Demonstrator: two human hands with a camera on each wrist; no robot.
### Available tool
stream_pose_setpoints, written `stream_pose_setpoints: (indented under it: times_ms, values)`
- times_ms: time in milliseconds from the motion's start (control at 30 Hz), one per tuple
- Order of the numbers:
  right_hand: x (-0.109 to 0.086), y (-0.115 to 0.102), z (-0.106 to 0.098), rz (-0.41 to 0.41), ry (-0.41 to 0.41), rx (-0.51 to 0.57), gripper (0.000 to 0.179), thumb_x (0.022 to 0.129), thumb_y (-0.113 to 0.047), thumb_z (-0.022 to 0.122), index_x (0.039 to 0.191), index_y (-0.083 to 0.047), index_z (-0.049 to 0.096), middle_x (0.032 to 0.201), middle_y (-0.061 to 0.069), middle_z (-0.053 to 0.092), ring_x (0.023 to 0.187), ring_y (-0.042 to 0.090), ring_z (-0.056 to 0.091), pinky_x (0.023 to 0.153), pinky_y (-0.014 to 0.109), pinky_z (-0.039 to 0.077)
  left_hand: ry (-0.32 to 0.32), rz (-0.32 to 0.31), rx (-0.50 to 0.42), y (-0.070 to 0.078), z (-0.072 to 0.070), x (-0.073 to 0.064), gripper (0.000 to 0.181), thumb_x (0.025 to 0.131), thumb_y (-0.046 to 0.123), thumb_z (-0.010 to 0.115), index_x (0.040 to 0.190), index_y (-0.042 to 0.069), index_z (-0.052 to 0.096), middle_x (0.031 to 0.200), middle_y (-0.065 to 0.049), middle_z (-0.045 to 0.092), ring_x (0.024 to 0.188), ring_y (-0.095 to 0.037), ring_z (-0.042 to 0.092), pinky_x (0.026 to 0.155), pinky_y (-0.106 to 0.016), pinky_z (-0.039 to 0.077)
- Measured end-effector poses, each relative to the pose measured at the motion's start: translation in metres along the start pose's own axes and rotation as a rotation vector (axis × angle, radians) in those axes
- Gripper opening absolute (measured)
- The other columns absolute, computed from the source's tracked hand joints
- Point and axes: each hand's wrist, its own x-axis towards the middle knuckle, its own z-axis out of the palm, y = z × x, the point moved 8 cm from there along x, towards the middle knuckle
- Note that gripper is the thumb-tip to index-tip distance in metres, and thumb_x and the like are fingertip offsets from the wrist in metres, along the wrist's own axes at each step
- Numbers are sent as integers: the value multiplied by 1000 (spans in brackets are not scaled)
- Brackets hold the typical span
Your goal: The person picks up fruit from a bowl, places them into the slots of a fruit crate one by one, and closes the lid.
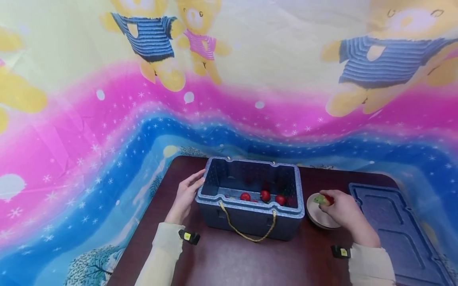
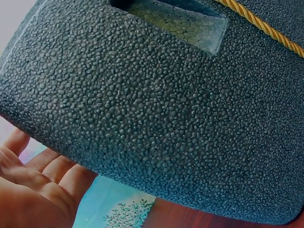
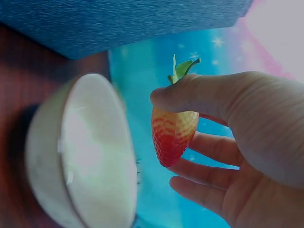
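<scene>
A red strawberry [image 3: 172,135] with a pale top and green leaves is pinched between the thumb and fingers of my right hand [image 1: 343,208]. Just below that hand in the head view stands a white bowl [image 1: 319,216]; its visible inside [image 3: 99,156] holds nothing. My left hand [image 1: 187,196] touches the left side of a dark grey foam box [image 1: 247,222], its fingers fairly straight along the wall. Several red fruits [image 1: 264,195] lie on the floor of this open box. A yellow rope handle [image 1: 247,237] hangs from its front.
The box's lid [image 1: 397,230], flat and dark blue-grey, lies at the right side of the brown table [image 1: 247,262]. Behind the table hangs a cloth [image 1: 250,115] printed with bears and snowflakes. Each wrist carries a small black camera [image 1: 189,237].
</scene>
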Motion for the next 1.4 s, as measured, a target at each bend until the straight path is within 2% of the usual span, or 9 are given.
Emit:
stream_pose_setpoints:
  times_ms: [267, 467, 733, 867, 1033, 1267, 1400]
  values:
    - [2, -17, -26, -90, 51, -23, 50, 84, -15, 78, 129, 2, 65, 128, 33, 59, 105, 50, 60, 82, 64, 49, -7, 15, -6, 0, -1, 0, 43, 100, 25, 66, 141, 13, 61, 147, -9, 54, 133, -23, 49, 112, -44, 37]
    - [7, -32, -46, -171, 124, -41, 50, 81, -11, 81, 126, 3, 66, 124, 32, 61, 105, 50, 60, 85, 65, 48, -2, 22, 13, 0, -2, 1, 43, 100, 25, 66, 141, 14, 61, 148, -8, 53, 135, -24, 47, 114, -46, 35]
    - [17, -54, -70, -220, 152, -65, 50, 80, -10, 82, 126, 3, 65, 127, 33, 59, 110, 52, 58, 87, 67, 48, -11, 33, 9, 0, -2, 0, 44, 100, 27, 66, 141, 13, 61, 148, -9, 53, 136, -24, 47, 113, -45, 35]
    - [22, -67, -81, -243, 157, -62, 52, 81, -10, 83, 128, 2, 64, 125, 30, 61, 106, 49, 60, 84, 65, 50, -14, 27, -3, 0, -1, -1, 44, 100, 27, 66, 141, 14, 61, 148, -7, 53, 134, -22, 49, 110, -42, 39]
    - [30, -84, -90, -252, 140, -58, 52, 81, -10, 83, 129, 1, 64, 126, 29, 61, 112, 50, 57, 87, 65, 49, -14, 31, -7, 1, -1, 0, 43, 100, 26, 66, 141, 14, 61, 147, -6, 54, 132, -20, 51, 108, -37, 41]
    - [39, -107, -93, -300, 107, -82, 51, 84, -13, 80, 131, -1, 64, 128, 26, 61, 107, 46, 61, 87, 64, 49, -4, 30, -6, 1, -2, 0, 44, 100, 26, 66, 141, 13, 61, 148, -8, 53, 136, -24, 47, 114, -47, 35]
    - [44, -122, -96, -321, 95, -98, 53, 84, -14, 81, 132, -2, 64, 130, 26, 60, 112, 47, 59, 91, 65, 48, -7, 28, -1, 0, -1, -1, 44, 100, 26, 66, 141, 13, 61, 149, -9, 52, 137, -25, 45, 115, -49, 33]
